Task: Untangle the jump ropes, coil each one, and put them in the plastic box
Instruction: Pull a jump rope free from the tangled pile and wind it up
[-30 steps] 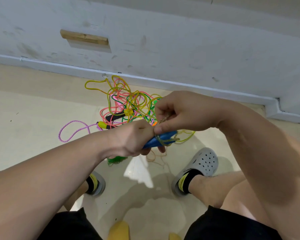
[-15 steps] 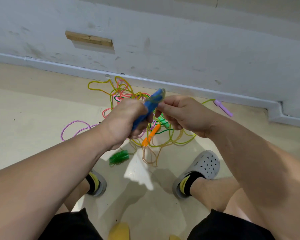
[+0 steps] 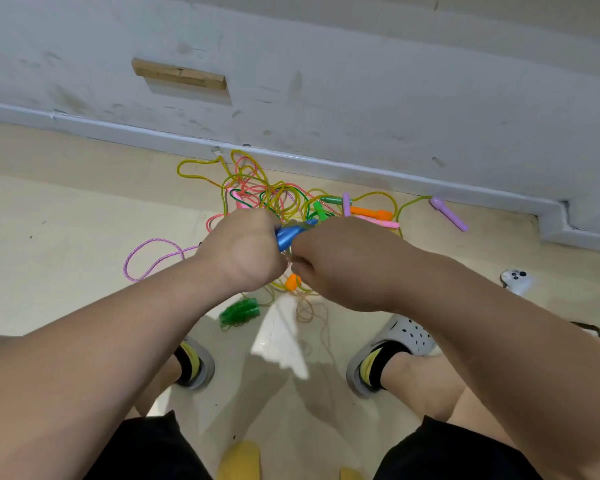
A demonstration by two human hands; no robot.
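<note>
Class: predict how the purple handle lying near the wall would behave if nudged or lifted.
The purple handle looks round and smooth, so it would probably roll. It seems rigid and likely light. The yellow-green cord at its end lies in loose curves, so it would likely trail floppily.

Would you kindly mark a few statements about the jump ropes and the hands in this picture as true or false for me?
1. The left hand grips a blue handle. True.
2. The plastic box stands beside the tangle of ropes. False: no plastic box is in view.
3. A purple handle lies on the floor near the wall. True.
4. The right hand holds the green coil. False: the coil lies on the floor, apart from both hands, near the person's feet.
</note>
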